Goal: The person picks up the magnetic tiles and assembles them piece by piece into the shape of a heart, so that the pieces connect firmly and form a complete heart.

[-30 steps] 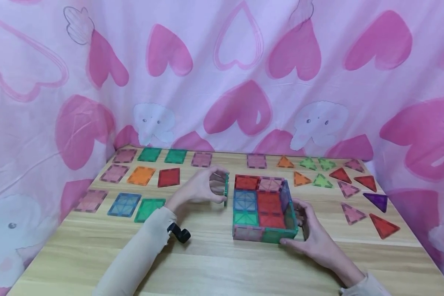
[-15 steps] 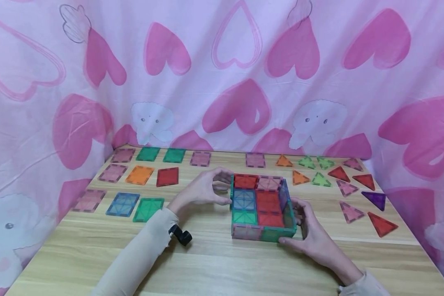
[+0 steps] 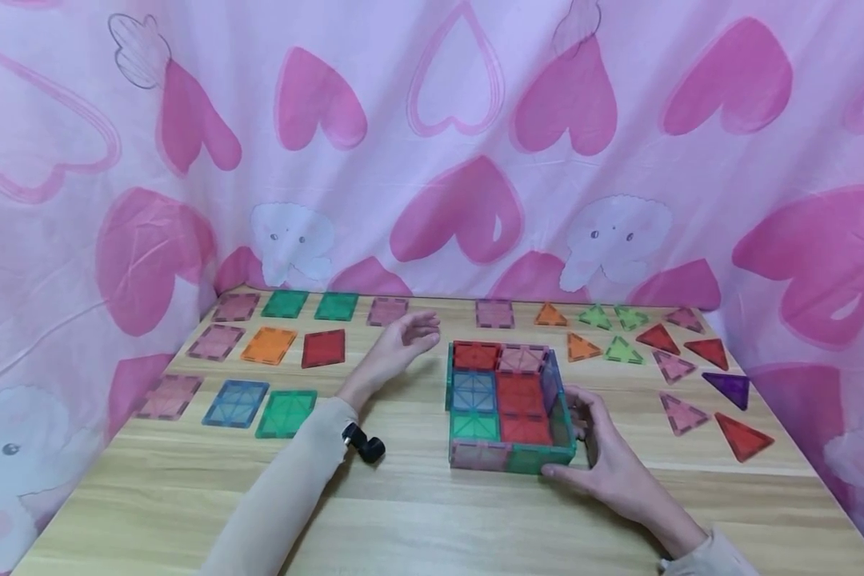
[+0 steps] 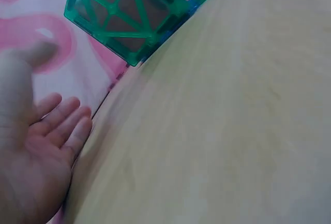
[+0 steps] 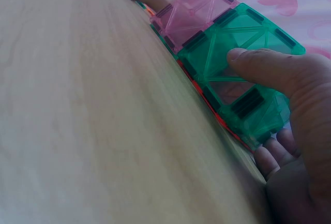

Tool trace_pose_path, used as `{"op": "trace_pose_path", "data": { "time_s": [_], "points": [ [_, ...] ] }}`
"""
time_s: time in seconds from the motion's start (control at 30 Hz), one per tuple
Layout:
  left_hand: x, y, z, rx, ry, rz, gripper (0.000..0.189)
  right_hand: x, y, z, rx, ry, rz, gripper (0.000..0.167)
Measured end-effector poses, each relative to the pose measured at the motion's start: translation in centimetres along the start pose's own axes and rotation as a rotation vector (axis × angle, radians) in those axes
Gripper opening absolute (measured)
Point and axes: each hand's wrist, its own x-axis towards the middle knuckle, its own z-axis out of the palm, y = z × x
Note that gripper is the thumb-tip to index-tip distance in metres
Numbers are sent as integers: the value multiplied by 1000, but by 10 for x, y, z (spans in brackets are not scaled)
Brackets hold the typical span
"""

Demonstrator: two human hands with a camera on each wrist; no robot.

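Note:
A low open-topped box of translucent magnetic tiles (image 3: 478, 455) sits mid-table, with red, blue and green squares as its floor. A green square tile (image 3: 449, 376) stands upright along the rear part of its left side; the left wrist view shows this green tile (image 4: 116, 12) from outside. My left hand (image 3: 401, 346) hovers left of the box, fingers loosely extended, holding nothing. My right hand (image 3: 615, 460) grips the box's front right corner. Its thumb lies on the green front tile (image 5: 217, 61), and its fingers reach along the right wall.
Loose square tiles, such as an orange square (image 3: 268, 346) and a blue square (image 3: 235, 402), lie on the left of the wooden table (image 3: 389, 512). Triangles, including a purple triangle (image 3: 727, 390), lie at the right. A pink heart-print curtain (image 3: 374, 184) encloses the back and sides.
My left hand brought the green square tile rightward to the box's left side, let go of it and drew back up and left. My right hand has stayed at the corner.

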Motion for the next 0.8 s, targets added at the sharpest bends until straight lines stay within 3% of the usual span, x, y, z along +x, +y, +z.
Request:
{"op": "trace_pose_path", "data": {
  "time_s": [0.13, 0.43, 0.63, 0.8],
  "points": [
    [12, -3, 6, 42, 39, 12, 73, -1, 0, 2, 11, -2, 13, 109],
    [46, -5, 16, 292, -1, 65, 70, 2, -1, 0, -33, -2, 12, 111],
    [60, -7, 24, 363, -126, 80, 68, 0, -3, 0, -48, 3, 19, 109],
    [60, -6, 26, 554, -221, 78, 92, -1, -3, 0, -32, 6, 8, 108]
  ]
}}
